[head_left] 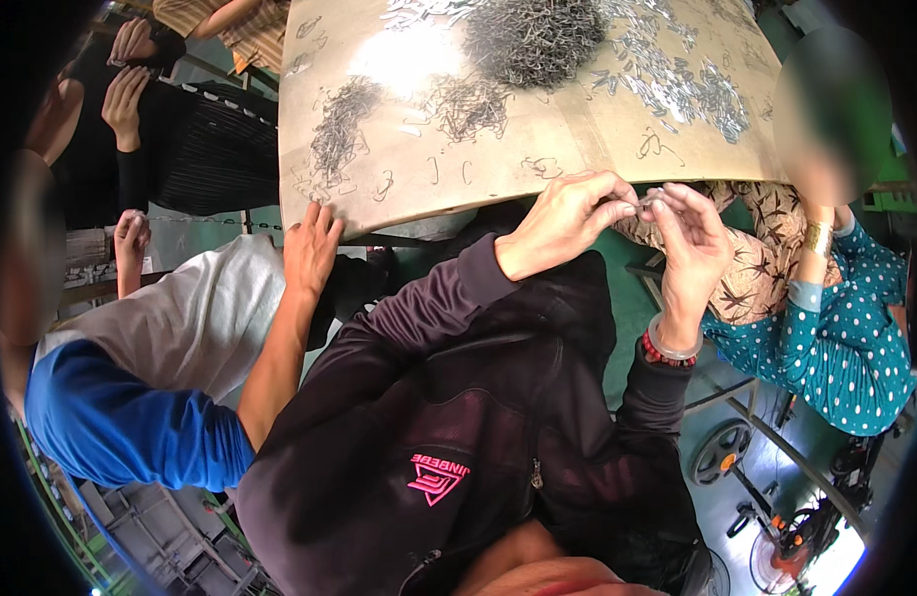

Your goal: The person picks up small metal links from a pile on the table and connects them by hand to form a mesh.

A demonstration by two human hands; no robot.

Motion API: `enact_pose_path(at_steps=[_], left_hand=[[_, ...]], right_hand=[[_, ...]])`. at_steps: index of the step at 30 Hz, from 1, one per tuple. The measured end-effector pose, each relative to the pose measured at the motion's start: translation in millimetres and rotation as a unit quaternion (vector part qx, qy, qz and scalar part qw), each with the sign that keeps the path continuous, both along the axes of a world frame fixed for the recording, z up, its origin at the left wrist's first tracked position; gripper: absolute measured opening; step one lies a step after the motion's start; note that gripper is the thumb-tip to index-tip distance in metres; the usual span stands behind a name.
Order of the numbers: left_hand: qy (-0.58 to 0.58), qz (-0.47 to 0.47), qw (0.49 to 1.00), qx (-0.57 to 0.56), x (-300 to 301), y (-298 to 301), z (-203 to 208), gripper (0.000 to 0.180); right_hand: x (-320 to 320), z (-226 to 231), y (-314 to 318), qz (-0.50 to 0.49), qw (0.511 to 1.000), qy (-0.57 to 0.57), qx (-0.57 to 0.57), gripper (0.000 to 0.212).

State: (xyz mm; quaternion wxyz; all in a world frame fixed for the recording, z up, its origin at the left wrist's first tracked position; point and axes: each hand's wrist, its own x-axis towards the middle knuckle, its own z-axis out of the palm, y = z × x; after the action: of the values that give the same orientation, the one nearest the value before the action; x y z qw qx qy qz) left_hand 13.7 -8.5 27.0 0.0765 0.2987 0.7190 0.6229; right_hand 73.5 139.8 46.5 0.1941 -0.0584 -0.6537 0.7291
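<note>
1. The person's left hand (568, 221) reaches in at the near edge of the table (379, 204), its thumb and forefinger pinched together on a small metal piece (646, 202).
2. The right hand (689, 233) faces it from the other side, thumb and forefinger closed on the same piece, the other fingers raised and loosely curled.
3. The two hands are close together at the fingertips. The small metal piece sits between them, just off the table's near edge; its exact shape is too small to tell.
4. The right wrist wears a pale bangle (676, 338) and a red bead bracelet (667, 352). The person has on a dark jacket (458, 397) with a zip and a pink mark.
5. On the table, a big dark heap of bent wire pieces (536, 42) lies near the far side. Flat silver pieces (712, 99) spread to its right.
6. Two smaller wire heaps lie nearer: one at left (341, 129), another nearer the middle (468, 107). A few loose wires (660, 149) lie near the edge, beyond the hands.
7. At left, a co-worker in a blue sleeve (131, 417) rests a hand (313, 248) on the table's edge.
8. At right sits a co-worker in a teal dotted top (846, 338) and patterned trousers (752, 263).
</note>
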Motion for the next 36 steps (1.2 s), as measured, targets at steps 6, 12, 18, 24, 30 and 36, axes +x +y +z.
enact_pose_path(at_steps=[6,12,18,24,30,36], left_hand=[[0.041,0.008,0.999,-0.007,-2.1,-1.2,-5.8,0.012],[0.028,0.06,0.998,-0.019,-25.9,-24.4,-12.8,0.034],[0.247,0.169,0.875,-0.381,-132.2,-96.4,-66.3,0.019],[0.308,0.171,0.808,-0.472,-150.8,-89.7,-81.0,0.018],[0.32,0.26,0.86,-0.3,-184.2,-117.1,-70.8,0.018],[0.264,0.207,0.87,-0.362,-181.7,-133.1,-53.7,0.016]], right_hand=[[4.8,-2.4,-4.3,-0.041,0.999,0.027,-0.002,0.023],[-0.8,-9.9,-11.7,-0.042,0.997,0.057,-0.032,0.02],[-0.4,-13.4,-6.4,-0.028,0.997,0.052,-0.042,0.02],[2.9,-13.1,0.4,-0.043,0.998,0.016,-0.034,0.022],[5.4,-10.6,1.2,-0.032,0.999,0.02,-0.029,0.02],[9.8,-14.2,-0.1,-0.013,0.999,0.031,-0.028,0.021]])
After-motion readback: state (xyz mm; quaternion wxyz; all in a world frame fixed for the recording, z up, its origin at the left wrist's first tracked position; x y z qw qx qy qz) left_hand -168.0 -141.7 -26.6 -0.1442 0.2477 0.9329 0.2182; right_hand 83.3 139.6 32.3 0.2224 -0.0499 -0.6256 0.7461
